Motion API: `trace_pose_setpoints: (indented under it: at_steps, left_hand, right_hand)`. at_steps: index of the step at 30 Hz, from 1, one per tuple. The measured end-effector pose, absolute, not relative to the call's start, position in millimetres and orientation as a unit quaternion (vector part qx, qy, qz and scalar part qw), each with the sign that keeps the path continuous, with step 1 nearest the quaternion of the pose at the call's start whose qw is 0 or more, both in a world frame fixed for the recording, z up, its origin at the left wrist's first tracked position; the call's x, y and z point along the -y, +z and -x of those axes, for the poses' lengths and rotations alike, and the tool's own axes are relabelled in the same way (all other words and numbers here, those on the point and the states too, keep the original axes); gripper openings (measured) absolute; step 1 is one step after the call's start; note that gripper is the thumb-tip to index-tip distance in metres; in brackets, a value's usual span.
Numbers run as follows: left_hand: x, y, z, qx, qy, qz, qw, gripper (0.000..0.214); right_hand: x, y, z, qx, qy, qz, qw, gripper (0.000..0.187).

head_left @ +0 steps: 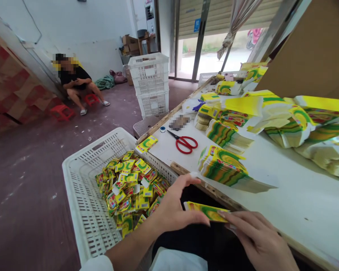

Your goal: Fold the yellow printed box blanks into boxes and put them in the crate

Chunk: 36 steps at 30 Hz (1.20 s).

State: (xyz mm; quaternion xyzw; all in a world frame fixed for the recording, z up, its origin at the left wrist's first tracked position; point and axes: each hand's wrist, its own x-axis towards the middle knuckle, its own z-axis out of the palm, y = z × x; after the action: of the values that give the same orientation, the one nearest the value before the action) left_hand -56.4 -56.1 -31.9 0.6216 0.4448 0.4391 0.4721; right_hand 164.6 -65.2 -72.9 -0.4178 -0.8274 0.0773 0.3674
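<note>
A flat yellow-green printed carton blank (206, 210) lies between both my hands, just below the table's front edge. My left hand (175, 205) grips its left end with thumb under and fingers curled above. My right hand (257, 237) pinches its right end with the fingertips. A fanned stack of the same flat blanks (224, 167) sits on the white table (299, 199) just beyond my hands. To my left stands a white plastic crate (84, 188) holding several folded yellow-green small boxes (130, 188).
Red-handled scissors (185, 143) lie on the table, with more piles of blanks (271, 116) behind. Stacked white crates (151, 84) stand on the floor. A person (76, 84) sits on a low stool by the far wall, beside a red stool (61, 111).
</note>
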Motion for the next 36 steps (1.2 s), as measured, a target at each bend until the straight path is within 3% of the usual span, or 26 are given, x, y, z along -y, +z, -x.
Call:
trace_pose_setpoints:
  at_steps: [3, 5, 7, 9, 11, 14, 17, 21, 26, 29, 33, 36]
  left_hand:
    - [57, -29, 54, -0.449, 0.231, -0.748, 0.431, 0.101]
    - [58, -37, 46, -0.457, 0.147, -0.757, 0.444, 0.088]
    - [60, -47, 40, -0.475, 0.138, -0.742, 0.453, 0.068]
    - [63, -53, 36, -0.486, 0.164, -0.735, 0.442, 0.066]
    - [67, -56, 33, -0.470, 0.177, -0.746, 0.437, 0.075]
    - [73, -61, 29, -0.429, 0.177, -0.773, 0.432, 0.085]
    - [77, -70, 26, -0.421, 0.177, -0.787, 0.415, 0.085]
    - [76, -77, 28, -0.421, 0.201, -0.787, 0.404, 0.068]
    - [69, -77, 30, -0.462, 0.142, -0.766, 0.424, 0.073]
    - [68, -81, 28, -0.471, 0.184, -0.746, 0.434, 0.075]
    - [70, -85, 26, -0.496, 0.258, -0.689, 0.462, 0.078]
    - [69, -80, 27, -0.517, 0.248, -0.684, 0.451, 0.080]
  right_hand:
    - [70, -72, -158, 0.880, 0.018, 0.354, 0.317, 0.026]
    - [76, -74, -149, 0.875, 0.006, 0.355, 0.330, 0.030]
    - [82, -77, -143, 0.807, 0.026, 0.434, 0.399, 0.039]
    - [87, -81, -139, 0.685, 0.112, 0.540, 0.477, 0.059]
    - [90, -88, -137, 0.575, 0.271, 0.587, 0.501, 0.067]
    - [92, -101, -134, 0.462, 0.534, 0.541, 0.457, 0.060]
    - [91, -112, -131, 0.389, 0.636, 0.514, 0.424, 0.056]
    - [92, -117, -130, 0.459, 0.562, 0.535, 0.432, 0.054]
    - [100, -111, -127, 0.699, 0.373, 0.462, 0.398, 0.055]
    - [99, -109, -127, 0.773, 0.275, 0.432, 0.375, 0.055]
    - [90, -109, -135, 0.788, 0.244, 0.419, 0.378, 0.045]
    - [83, -106, -146, 0.808, 0.270, 0.403, 0.335, 0.040]
